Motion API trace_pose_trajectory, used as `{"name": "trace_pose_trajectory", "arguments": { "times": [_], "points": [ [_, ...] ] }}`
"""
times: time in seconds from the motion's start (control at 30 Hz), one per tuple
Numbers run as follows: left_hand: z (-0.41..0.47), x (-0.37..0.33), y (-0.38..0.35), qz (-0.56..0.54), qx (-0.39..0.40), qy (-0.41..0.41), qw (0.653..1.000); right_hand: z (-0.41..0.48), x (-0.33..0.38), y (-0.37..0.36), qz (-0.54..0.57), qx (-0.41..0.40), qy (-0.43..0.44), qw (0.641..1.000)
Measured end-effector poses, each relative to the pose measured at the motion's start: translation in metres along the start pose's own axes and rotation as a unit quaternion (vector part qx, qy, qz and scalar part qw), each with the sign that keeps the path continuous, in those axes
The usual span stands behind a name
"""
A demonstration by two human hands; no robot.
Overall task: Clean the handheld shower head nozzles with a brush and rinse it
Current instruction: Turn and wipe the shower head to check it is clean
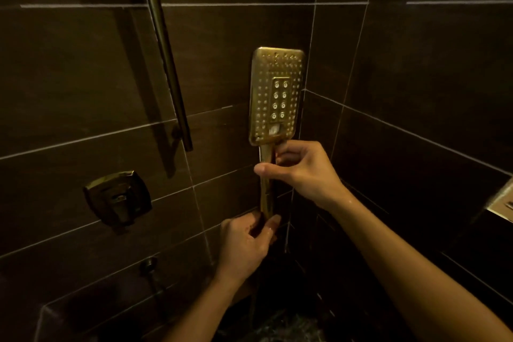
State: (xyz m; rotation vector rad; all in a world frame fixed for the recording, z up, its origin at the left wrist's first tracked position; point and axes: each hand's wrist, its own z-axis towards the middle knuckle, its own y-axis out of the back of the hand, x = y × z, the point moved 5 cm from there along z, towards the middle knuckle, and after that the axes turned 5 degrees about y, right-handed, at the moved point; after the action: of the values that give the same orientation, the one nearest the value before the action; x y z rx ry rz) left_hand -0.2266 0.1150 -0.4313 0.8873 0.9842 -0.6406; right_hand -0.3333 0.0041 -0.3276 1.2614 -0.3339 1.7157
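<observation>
I am in a dark shower corner with brown wall tiles (83,78) all around.

My right hand (299,172) is curled round the gold handle (266,191), just under the shower head (274,94), with my thumb lying across the front. My left hand (247,244) is lower down and wraps the bottom end of the same handle. Both hands look wet.

The shower head stands up straight above my right hand, close to the corner of the wall. Its nozzles (279,100) face me, with lots of tiny holes round the edge and bigger ones in the middle.

I think I am getting it ready to scrub. I can't see a brush anywhere. To do this well, I should grip hard with one hand, because wet gold metal is slippery, and let the other hand go to fetch the brush. The holes should face me so I can see each row.

Further left on the wall are a square tap handle (118,198) and a long slide bar (163,50).
</observation>
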Motion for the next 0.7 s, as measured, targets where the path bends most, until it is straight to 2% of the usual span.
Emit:
{"name": "trace_pose_trajectory", "arguments": {
  "times": [0.07, 0.13, 0.23, 0.3, 0.37, 0.47, 0.53, 0.57, 0.6, 0.63, 0.7],
  "points": [
    [0.002, 0.001, 0.002, -0.055, 0.053, 0.016, 0.997, 0.001, -0.002, -0.003, 0.020, 0.013, -0.008, 1.000],
    [0.005, -0.002, -0.001, -0.143, 0.144, 0.040, 0.978, 0.001, -0.004, -0.014, 0.142, 0.067, -0.054, 0.986],
    [0.003, -0.003, -0.012, -0.233, 0.264, 0.090, 0.932, -0.002, -0.002, -0.038, 0.371, 0.145, -0.149, 0.905],
    [-0.002, 0.002, -0.021, -0.305, 0.320, 0.174, 0.880, -0.003, -0.005, -0.051, 0.430, 0.178, -0.183, 0.866],
    [-0.005, 0.004, -0.030, -0.357, 0.382, 0.228, 0.821, 0.000, -0.008, -0.061, 0.492, 0.203, -0.176, 0.828],
    [-0.009, -0.006, -0.047, -0.411, 0.487, 0.228, 0.737, 0.004, -0.009, -0.075, 0.560, 0.253, -0.179, 0.768],
    [-0.011, -0.013, -0.053, -0.448, 0.522, 0.226, 0.690, 0.004, -0.008, -0.079, 0.589, 0.284, -0.189, 0.733],
    [-0.012, -0.015, -0.055, -0.446, 0.524, 0.230, 0.688, 0.004, -0.007, -0.079, 0.595, 0.290, -0.194, 0.724],
    [-0.011, -0.011, -0.056, -0.428, 0.516, 0.242, 0.702, 0.005, -0.007, -0.078, 0.586, 0.286, -0.199, 0.731],
    [-0.010, -0.009, -0.056, -0.397, 0.492, 0.262, 0.729, 0.006, -0.009, -0.076, 0.562, 0.269, -0.202, 0.755],
    [-0.008, 0.001, -0.056, -0.317, 0.385, 0.338, 0.799, 0.008, -0.015, -0.072, 0.487, 0.202, -0.206, 0.824]
  ]
}}
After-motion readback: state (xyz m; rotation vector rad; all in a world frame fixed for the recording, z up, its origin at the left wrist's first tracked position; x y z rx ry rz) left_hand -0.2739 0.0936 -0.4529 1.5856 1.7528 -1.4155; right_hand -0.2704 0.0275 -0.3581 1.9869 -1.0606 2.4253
